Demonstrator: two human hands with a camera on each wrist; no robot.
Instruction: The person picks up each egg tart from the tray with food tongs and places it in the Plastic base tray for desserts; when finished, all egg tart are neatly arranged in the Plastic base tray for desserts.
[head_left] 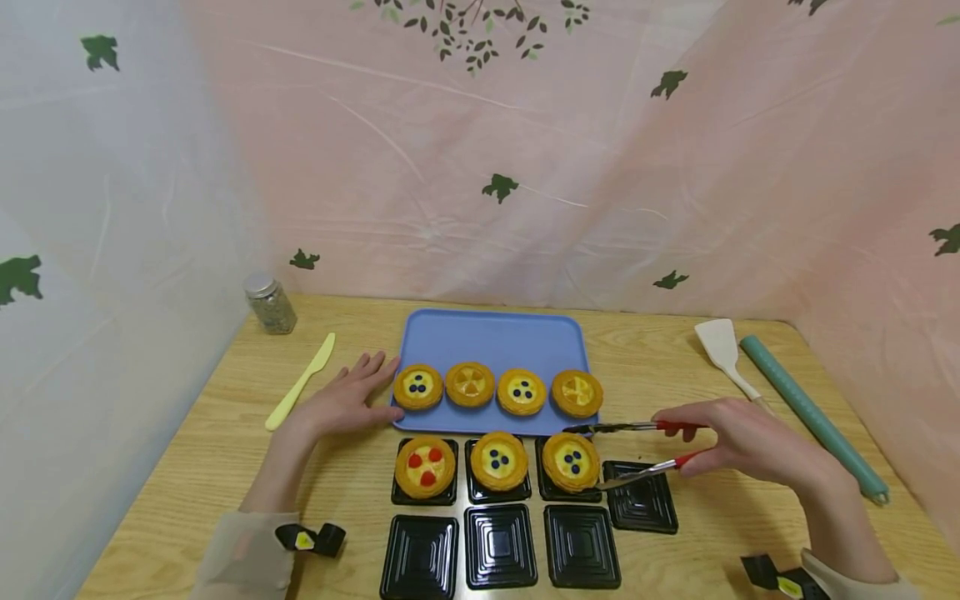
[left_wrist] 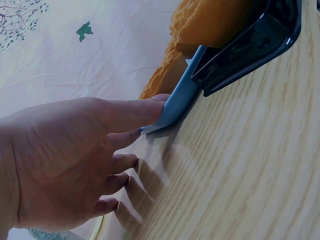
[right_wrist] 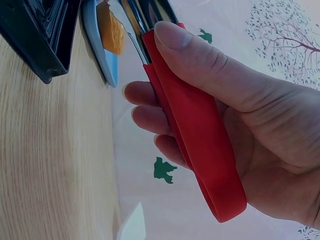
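Note:
My left hand (head_left: pixel 348 404) rests at the left side of a blue tray (head_left: pixel 491 337); its thumb lies on the rim in the left wrist view, and the other fingers stretch alongside. Tarts in a row line the tray's near part, among them a blueberry tart (head_left: pixel 417 387) and a yellow-fruit tart (head_left: pixel 470 384). Red-handled tongs (right_wrist: pixel 197 115) are held in my right hand (head_left: pixel 750 442). Their arms spread to either side of a blueberry tart (head_left: pixel 572 461), which sits on a black square tray. Whether the tips touch it, I cannot tell.
Left of it sit another blueberry tart (head_left: pixel 498 461) and a strawberry tart (head_left: pixel 426 467) on black trays. Several bare black trays (head_left: pixel 500 546) lie nearer. A yellow knife (head_left: pixel 302 382) and lidded jar (head_left: pixel 270 307) are left; a white spatula (head_left: pixel 722 346) and teal rod (head_left: pixel 813 417) right.

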